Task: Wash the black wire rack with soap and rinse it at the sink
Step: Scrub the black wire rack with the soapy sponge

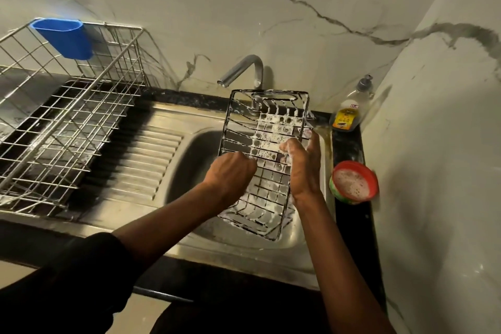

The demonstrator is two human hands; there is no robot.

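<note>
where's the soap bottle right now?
Head view: the soap bottle stands at the back right corner of the sink, to the right of the faucet and behind the red-rimmed bowl of suds.

Home kitchen: steel sink (151,127), faucet (244,69), dish drainer (67,106).

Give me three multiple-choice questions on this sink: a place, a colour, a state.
1. The pump bottle stands: A in the basin; B at the back right of the counter; C on the draining board.
2. The cup hung on the steel basket is: A red; B green; C blue.
3. The black wire rack is: A covered in suds; B dry; C under running water.
Answers: B, it stands there beside the wall; C, plainly blue plastic; A, foam clings to its wires.
</note>
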